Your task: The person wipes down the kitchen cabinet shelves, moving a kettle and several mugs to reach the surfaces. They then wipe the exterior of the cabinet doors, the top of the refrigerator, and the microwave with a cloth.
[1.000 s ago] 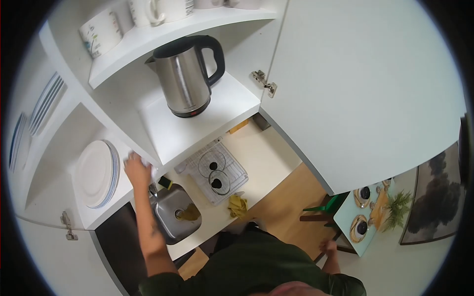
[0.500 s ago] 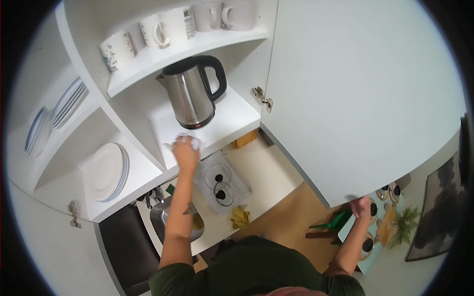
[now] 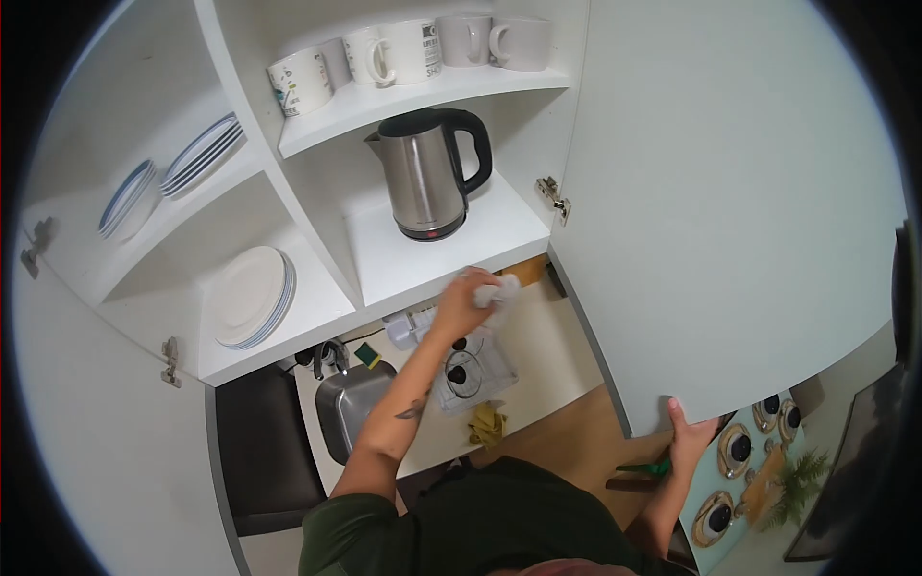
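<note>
My left hand (image 3: 462,305) is closed around a crumpled white cloth (image 3: 500,291), slightly blurred. It hovers just in front of the lower shelf's front edge, over the counter. Behind it on the shelf (image 3: 384,269) stands a steel electric kettle (image 3: 423,182) with a black handle, upright and apart from the hand. At the right, my right hand (image 3: 690,437) grips the bottom edge of the open white cabinet door (image 3: 711,211). Its thumb presses on the door's face, and the other fingers are partly hidden.
Mugs (image 3: 413,53) line the upper shelf; stacked plates (image 3: 252,298) and bowls (image 3: 130,204) fill the left compartments. Below are a sink (image 3: 331,413), a green sponge (image 3: 368,355), a clear rack (image 3: 495,374) and a yellow cloth (image 3: 487,425). A set table (image 3: 711,552) stands lower right.
My left hand has moved right with the white cloth, off the shelf surface near the kettle. My right thumb now lies on the door's face. The view has shifted, so the cabinet appears farther right.
</note>
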Tool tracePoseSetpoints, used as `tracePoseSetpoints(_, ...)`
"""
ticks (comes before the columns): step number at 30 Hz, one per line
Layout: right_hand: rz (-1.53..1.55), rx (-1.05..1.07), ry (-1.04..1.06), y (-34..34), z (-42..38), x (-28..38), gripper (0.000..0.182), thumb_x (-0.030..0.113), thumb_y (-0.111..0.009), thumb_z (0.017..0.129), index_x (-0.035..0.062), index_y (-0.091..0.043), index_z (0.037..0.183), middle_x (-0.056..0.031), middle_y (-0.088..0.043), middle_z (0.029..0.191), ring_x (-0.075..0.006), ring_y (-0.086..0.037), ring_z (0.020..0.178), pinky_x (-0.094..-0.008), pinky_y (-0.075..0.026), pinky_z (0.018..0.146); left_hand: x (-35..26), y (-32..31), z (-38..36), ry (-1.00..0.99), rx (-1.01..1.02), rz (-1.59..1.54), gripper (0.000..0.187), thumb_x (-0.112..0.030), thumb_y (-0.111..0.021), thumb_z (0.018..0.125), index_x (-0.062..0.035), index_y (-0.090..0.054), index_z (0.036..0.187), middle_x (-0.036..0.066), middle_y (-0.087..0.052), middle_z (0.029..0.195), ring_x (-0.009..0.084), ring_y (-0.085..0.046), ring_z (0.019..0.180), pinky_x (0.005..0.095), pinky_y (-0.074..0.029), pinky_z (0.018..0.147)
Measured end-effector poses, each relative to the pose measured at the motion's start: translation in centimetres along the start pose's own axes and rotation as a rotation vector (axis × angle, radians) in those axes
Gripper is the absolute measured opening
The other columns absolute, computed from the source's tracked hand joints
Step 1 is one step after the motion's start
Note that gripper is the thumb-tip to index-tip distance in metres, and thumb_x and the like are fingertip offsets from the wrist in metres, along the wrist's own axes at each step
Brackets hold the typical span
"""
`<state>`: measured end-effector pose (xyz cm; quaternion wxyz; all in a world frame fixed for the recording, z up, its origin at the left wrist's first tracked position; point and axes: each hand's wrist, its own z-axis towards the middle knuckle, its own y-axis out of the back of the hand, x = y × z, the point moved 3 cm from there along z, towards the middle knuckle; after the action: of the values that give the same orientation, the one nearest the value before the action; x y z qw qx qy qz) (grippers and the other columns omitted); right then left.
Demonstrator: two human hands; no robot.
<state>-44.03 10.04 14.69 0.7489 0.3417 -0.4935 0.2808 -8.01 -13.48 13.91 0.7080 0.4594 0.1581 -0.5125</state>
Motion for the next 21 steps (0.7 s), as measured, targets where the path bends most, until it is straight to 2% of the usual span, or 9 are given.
tracePoseSetpoints(4, 0.063, -0.517, 0.361, 0.6, 1.0, 3.6, 0.058, 0.014, -0.067, 0.082, -0.0033, -0.039, 0.129, -0.0173, -0.046, 0.13, -0.0238, -0.046, 0.119, -0.036, -0.032, 0.104, -2.0, 13.5, -3.2, -0.038, -0.34, 0.047, 0.034, 0.004, -0.056, 0.063, -0.0042, -0.065, 0.095, 0.012, -0.062, 0.1, 0.0257, -0.059, 0.098, 0.0343, -0.044, 0.091)
tracePoseSetpoints(6, 0.157, -0.597, 0.764, 0.4, 1.3, 7.8, 0.052, 0.01, -0.062, 0.084, -0.0026, -0.039, 0.129, -0.0175, -0.045, 0.132, -0.0281, -0.044, 0.122, -0.0415, -0.03, 0.108, -2.6, 19.1, -6.3, 0.061, -0.563, 0.078, 0.036, 0.005, -0.05, 0.061, -0.002, -0.064, 0.094, 0.012, -0.061, 0.097, 0.0247, -0.06, 0.094, 0.0348, -0.045, 0.089)
tracePoseSetpoints(8, 0.207, -0.613, 0.905, -0.9, 1.7, 9.8, 0.044, 0.01, -0.06, 0.085, -0.0021, -0.043, 0.124, -0.018, -0.045, 0.13, -0.031, -0.043, 0.123, -0.0452, -0.03, 0.108, -0.2, 22.2, -7.8, 0.11, -0.638, 0.236, 0.034, 0.004, -0.055, 0.063, -0.0027, -0.064, 0.095, 0.014, -0.061, 0.098, 0.0282, -0.06, 0.091, 0.0358, -0.046, 0.086)
tracePoseSetpoints(10, -0.255, -0.74, 0.853, -2.6, 2.6, 11.2, 0.035, 0.008, -0.058, 0.085, -0.0027, -0.047, 0.117, -0.0185, -0.045, 0.13, -0.031, -0.042, 0.124, -0.0446, -0.03, 0.108, 3.3, 23.7, -8.3, 0.229, -0.746, 0.507, 0.031, 0.002, -0.062, 0.063, -0.0037, -0.064, 0.094, 0.017, -0.061, 0.098, 0.0324, -0.06, 0.092, 0.0371, -0.047, 0.086)
tracePoseSetpoints(11, -0.188, -0.837, 0.973, -4.2, 3.0, 13.9, 0.027, 0.003, -0.054, 0.084, -0.0021, -0.051, 0.11, -0.0195, -0.045, 0.129, -0.0307, -0.043, 0.124, -0.045, -0.03, 0.108, 6.8, 24.0, -8.5, 0.229, -0.661, 0.614, 0.045, -0.01, -0.072, 0.065, -0.0073, -0.061, 0.108, 0.02, -0.06, 0.105, 0.0378, -0.057, 0.098, 0.0409, -0.045, 0.089)
tracePoseSetpoints(14, 0.232, -0.651, 1.166, -6.2, 4.1, 17.8, 0.025, 0.001, -0.053, 0.081, 0.0022, -0.051, 0.106, -0.0191, -0.044, 0.129, -0.0369, -0.039, 0.128, -0.0473, -0.028, 0.108, 13.8, 22.4, -9.1, 0.298, -0.413, 0.608, 0.07, -0.025, -0.076, 0.066, -0.0112, -0.049, 0.129, 0.023, -0.052, 0.124, 0.04, -0.049, 0.114, 0.0435, -0.041, 0.096)
tracePoseSetpoints(17, 0.481, -0.488, 1.086, -9.6, 6.9, 20.4, 0.028, 0.0, -0.054, 0.078, 0.0007, -0.053, 0.107, -0.0182, -0.048, 0.126, -0.0317, -0.046, 0.12, -0.0412, -0.032, 0.105, 12.3, 21.4, -9.2, 0.444, -0.267, 0.844, 0.088, -0.037, -0.077, 0.068, -0.0107, -0.035, 0.141, 0.023, -0.037, 0.14, 0.0407, -0.038, 0.127, 0.0459, -0.037, 0.101)
tracePoseSetpoints(20, 0.43, -0.173, 0.96, -15.4, 10.8, 22.4, 0.03, 0.001, -0.057, 0.078, 0.001, -0.056, 0.108, -0.0139, -0.054, 0.117, -0.0239, -0.051, 0.11, -0.035, -0.039, 0.097, 9.9, 22.9, -9.9, 0.529, -0.226, 0.845, 0.094, -0.04, -0.078, 0.066, -0.0084, -0.032, 0.142, 0.022, -0.028, 0.147, 0.039, -0.031, 0.133, 0.0476, -0.034, 0.104)
tracePoseSetpoints(21, 0.369, -0.067, 0.908, -17.6, 11.8, 23.2, 0.031, 0.002, -0.058, 0.078, 0.0024, -0.057, 0.109, -0.0122, -0.054, 0.114, -0.0226, -0.052, 0.108, -0.0351, -0.041, 0.094, 8.2, 23.6, -9.9, 0.383, -0.369, 0.905, 0.075, -0.029, -0.075, 0.073, -0.0067, -0.041, 0.136, 0.021, -0.04, 0.138, 0.0345, -0.043, 0.124, 0.0443, -0.039, 0.098)
